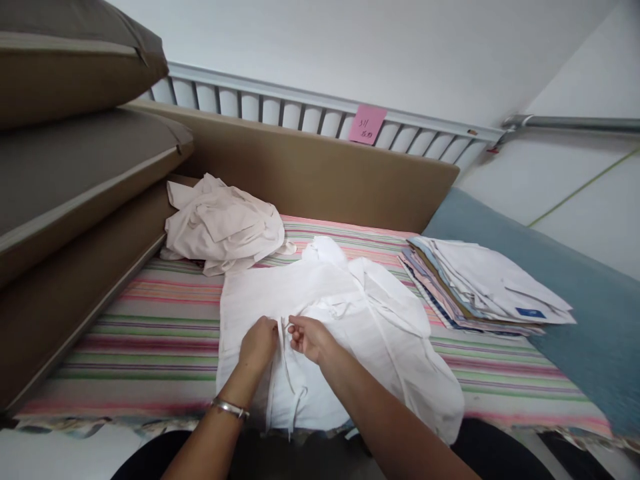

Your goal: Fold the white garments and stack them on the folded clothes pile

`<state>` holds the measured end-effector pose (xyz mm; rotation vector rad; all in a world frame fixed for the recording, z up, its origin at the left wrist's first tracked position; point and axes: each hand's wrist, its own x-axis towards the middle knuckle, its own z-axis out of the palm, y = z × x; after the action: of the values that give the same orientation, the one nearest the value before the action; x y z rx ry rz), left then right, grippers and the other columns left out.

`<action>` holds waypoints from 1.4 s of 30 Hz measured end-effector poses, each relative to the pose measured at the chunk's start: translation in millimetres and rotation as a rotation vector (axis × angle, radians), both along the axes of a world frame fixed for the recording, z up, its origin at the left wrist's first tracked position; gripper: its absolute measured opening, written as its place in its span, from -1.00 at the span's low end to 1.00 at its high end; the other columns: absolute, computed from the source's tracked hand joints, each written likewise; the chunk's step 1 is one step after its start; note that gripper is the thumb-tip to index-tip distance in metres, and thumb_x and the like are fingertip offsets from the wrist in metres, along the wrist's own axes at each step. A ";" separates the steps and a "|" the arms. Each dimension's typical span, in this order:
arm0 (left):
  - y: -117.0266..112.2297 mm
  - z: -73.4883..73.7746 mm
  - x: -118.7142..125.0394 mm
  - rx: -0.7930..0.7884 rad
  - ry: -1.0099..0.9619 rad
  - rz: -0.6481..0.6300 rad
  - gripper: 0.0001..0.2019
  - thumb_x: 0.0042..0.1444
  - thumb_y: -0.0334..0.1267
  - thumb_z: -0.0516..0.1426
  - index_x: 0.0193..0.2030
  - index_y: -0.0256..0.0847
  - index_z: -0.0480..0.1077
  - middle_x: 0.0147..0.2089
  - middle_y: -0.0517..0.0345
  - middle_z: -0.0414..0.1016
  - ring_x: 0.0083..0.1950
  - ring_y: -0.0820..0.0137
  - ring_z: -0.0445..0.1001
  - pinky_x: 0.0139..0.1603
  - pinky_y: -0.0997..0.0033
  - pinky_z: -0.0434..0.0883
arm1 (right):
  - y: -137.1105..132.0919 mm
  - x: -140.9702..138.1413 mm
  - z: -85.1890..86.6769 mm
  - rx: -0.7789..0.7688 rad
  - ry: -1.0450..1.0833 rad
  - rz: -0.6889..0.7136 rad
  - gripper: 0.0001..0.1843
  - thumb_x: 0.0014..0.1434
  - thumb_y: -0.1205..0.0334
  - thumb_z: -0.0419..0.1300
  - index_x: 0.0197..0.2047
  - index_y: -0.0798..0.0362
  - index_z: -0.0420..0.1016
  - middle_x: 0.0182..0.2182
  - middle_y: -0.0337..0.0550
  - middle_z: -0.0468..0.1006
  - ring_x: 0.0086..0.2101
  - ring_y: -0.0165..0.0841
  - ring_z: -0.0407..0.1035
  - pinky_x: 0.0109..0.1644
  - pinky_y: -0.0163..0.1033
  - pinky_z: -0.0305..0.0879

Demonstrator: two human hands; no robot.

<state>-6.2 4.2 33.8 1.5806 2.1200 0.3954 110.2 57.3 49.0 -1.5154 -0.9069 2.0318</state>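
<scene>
A thin white garment [320,287] with narrow fabric ties lies spread out in front of me, its near part reaching the bed's front edge. My left hand [259,343] is closed on the garment's edge at its left middle. Just to the right, my right hand [311,338] pinches the top of a thin white tie [286,363], its thumb and forefinger together and the other fingers curled. The tie hangs down over the cloth towards me, with a loose loop near its lower end. The exact grip of the left fingertips is hidden behind the hand.
A crumpled pale pink cloth [225,223] lies at the back left, beside large brown cushions [75,180] stacked along the left. Folded shirts [493,283] are piled at the right on the striped sheet [165,333]. A brown board [310,170] stands behind, below a pink note [367,125].
</scene>
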 end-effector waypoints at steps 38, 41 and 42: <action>-38.1 14.1 7.6 -0.121 0.043 -0.028 -0.74 -0.03 -0.43 -0.04 -0.25 -0.24 0.42 -0.25 -0.09 0.51 -0.21 0.23 0.47 -0.31 0.37 0.26 | -11.2 43.9 20.7 0.028 0.089 0.372 -0.72 -0.08 0.20 0.29 -0.31 0.12 0.35 -0.42 -0.20 0.44 -0.60 -0.62 0.15 -0.63 -0.47 -0.18; -39.4 11.2 6.0 -0.082 0.014 -0.011 -0.77 -0.05 -0.43 -0.03 -0.31 -0.22 0.41 -0.29 -0.07 0.51 -0.26 0.25 0.46 -0.34 0.38 0.23 | -11.8 63.8 27.0 0.026 0.078 0.507 -0.60 -0.12 0.23 0.32 -0.17 0.12 0.42 -0.40 -0.19 0.44 -0.57 -0.61 0.19 -0.61 -0.46 -0.11; -39.4 10.1 5.4 -0.068 -0.004 0.000 -0.79 -0.06 -0.43 -0.03 -0.35 -0.21 0.41 -0.31 -0.06 0.51 -0.27 0.25 0.46 -0.36 0.38 0.22 | -13.3 70.6 28.6 0.028 0.070 0.547 -0.58 -0.13 0.22 0.32 -0.15 0.12 0.42 -0.40 -0.18 0.44 -0.57 -0.60 0.19 -0.60 -0.46 -0.11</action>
<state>-0.9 -35.2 43.9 1.5406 2.1079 0.3224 180.7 44.0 77.6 -1.2631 -1.4339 2.4058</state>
